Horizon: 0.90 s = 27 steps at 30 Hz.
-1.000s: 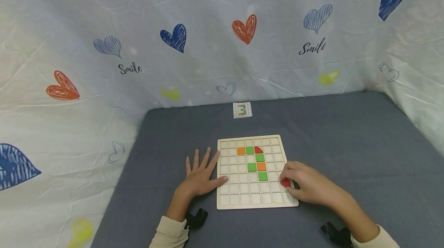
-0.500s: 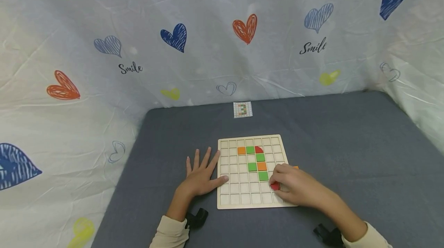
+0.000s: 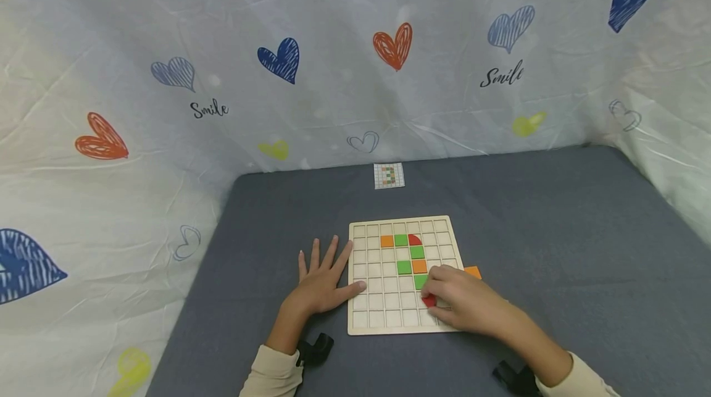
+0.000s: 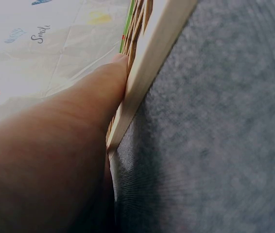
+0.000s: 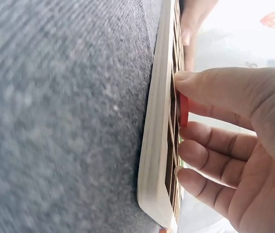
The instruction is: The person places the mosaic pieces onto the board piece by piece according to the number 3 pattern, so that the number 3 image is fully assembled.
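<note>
A pale wooden grid board (image 3: 374, 302) lies on the grey cloth. My left hand (image 3: 321, 287) rests flat with fingers spread at the board's left edge, its thumb on the rim cells; the left wrist view shows that thumb (image 4: 103, 80) against the frame. My right hand (image 3: 465, 298) pinches a small red piece (image 3: 429, 301) between thumb and fingers over the lower right cells. Seen from the right wrist, the red piece (image 5: 184, 111) stands on edge against the grid. Green tiles (image 3: 404, 267), orange tiles (image 3: 419, 266) and a red quarter-round tile (image 3: 414, 240) sit in cells.
A small printed card (image 3: 389, 176) with a coloured grid pattern lies at the cloth's far edge. Partly behind my right hand, an orange tile (image 3: 473, 272) lies beside the board's right edge. A white curtain (image 3: 333, 100) with hearts hangs behind the table.
My right hand has moved left across the board with the red piece, from its right edge toward the lowest green tile. The orange tile has come into view behind it. My left hand stays put.
</note>
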### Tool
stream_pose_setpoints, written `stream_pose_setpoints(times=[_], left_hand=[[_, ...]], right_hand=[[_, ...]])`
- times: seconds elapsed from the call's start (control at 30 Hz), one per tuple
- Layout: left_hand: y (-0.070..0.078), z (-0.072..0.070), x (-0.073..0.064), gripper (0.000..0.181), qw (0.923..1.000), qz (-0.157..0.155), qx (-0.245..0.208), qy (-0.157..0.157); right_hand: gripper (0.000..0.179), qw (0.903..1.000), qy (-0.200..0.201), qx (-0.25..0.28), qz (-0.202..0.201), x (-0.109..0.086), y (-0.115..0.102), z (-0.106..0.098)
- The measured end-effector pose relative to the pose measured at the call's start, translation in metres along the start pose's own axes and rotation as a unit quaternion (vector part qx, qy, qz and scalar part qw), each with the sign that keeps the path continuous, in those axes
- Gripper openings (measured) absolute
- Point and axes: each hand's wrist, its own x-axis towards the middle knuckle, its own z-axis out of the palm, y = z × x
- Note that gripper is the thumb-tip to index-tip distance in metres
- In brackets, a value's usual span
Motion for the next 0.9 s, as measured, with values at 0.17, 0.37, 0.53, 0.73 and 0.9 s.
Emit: stream_pose_setpoints(times=[0.17,0.37,0.53,0.73,0.9], left_hand=[[0.0,0.001,0.0,0.091,1.0,-0.002,0.001,-0.002],[0.0,0.0,0.0,0.091,1.0,-0.002,0.001,-0.001],[0.0,0.0,0.0,0.092,1.0,-0.005,0.003,-0.003],[0.001,0.001,0.001,0.092,0.9999,-0.008,0.006,-0.005],[0.0,0.002,0.001,0.092,0.9999,-0.007,0.007,-0.002]], right_hand=[[0.02,0.9998,-0.001,-0.016,0.011,0.003,-0.003,0.001],[0.022,0.9996,0.0,-0.021,0.016,0.007,-0.003,0.004],[0.025,0.9996,-0.009,-0.011,0.026,0.01,-0.003,0.006],[0.023,0.9983,-0.03,0.018,0.047,0.012,-0.005,0.005],[0.02,0.9967,-0.026,0.054,0.055,0.012,-0.006,0.007]])
